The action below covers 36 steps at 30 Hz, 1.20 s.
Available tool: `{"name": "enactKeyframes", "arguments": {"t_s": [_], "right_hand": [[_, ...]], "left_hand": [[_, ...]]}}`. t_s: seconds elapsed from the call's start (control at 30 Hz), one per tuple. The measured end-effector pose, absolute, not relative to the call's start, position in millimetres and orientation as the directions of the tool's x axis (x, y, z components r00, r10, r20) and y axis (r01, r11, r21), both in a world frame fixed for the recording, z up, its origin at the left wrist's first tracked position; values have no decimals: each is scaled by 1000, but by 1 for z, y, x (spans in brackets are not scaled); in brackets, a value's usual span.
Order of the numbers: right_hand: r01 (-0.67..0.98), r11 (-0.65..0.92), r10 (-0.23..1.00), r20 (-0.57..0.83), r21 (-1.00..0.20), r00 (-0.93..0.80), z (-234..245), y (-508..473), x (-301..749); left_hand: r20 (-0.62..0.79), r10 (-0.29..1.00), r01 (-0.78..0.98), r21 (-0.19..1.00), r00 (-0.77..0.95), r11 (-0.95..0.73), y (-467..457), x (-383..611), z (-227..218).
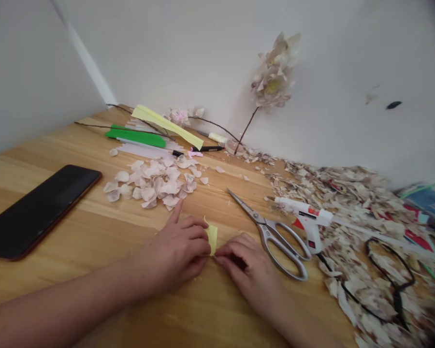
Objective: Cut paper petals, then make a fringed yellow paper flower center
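Both of my hands meet at the front middle of a wooden table. My left hand pinches a small yellow paper piece with thumb and fingers, its index finger stretched out towards a pile of pale pink petals. My right hand is closed, its fingertips pinching the lower edge of the same yellow piece. Steel scissors lie just right of my right hand.
A black phone lies at the left. A white glue gun with black cord rests on a heap of paper scraps at the right. Yellow and green paper strips, twigs and a paper flower stand by the wall.
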State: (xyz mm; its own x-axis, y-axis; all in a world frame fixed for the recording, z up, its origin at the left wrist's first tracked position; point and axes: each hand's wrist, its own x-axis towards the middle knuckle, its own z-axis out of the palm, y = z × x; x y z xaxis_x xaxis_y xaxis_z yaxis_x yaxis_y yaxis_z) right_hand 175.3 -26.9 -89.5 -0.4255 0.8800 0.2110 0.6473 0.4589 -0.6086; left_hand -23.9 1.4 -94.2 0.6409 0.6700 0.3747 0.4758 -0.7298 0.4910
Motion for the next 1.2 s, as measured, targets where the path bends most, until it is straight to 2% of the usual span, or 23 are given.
{"name": "enactKeyframes", "arguments": {"t_s": [0.17, 0.37, 0.57, 0.73, 0.83, 1.03, 1.2], "right_hand": [[719, 321, 937, 98, -616, -335, -88, -25, 170], [771, 221, 967, 30, -598, -254, -85, -26, 166], [789, 148, 978, -29, -596, -205, -82, -25, 163], [754, -50, 988, -141, -655, -58, -84, -22, 162], [704, -113, 982, -186, -701, -27, -88, -19, 164], [686, -88, 983, -174, -722, -57, -90, -14, 164], [703, -91, 985, -166, -705, -39, -86, -15, 164]], "left_hand": [[290, 723, 498, 564, 627, -658, 0, -23, -90], [209, 742, 549, 553, 637, -627, 1, -20, -86], [224, 783, 587, 553, 580, -592, 2, -16, -86], [225, 786, 600, 536, 576, -594, 2, -16, -87], [244, 770, 588, 523, 590, -617, 1, -16, -88], [318, 723, 568, 458, 614, -684, 0, -17, -88], [512, 591, 546, 256, 623, -797, -5, -19, -86]]}}
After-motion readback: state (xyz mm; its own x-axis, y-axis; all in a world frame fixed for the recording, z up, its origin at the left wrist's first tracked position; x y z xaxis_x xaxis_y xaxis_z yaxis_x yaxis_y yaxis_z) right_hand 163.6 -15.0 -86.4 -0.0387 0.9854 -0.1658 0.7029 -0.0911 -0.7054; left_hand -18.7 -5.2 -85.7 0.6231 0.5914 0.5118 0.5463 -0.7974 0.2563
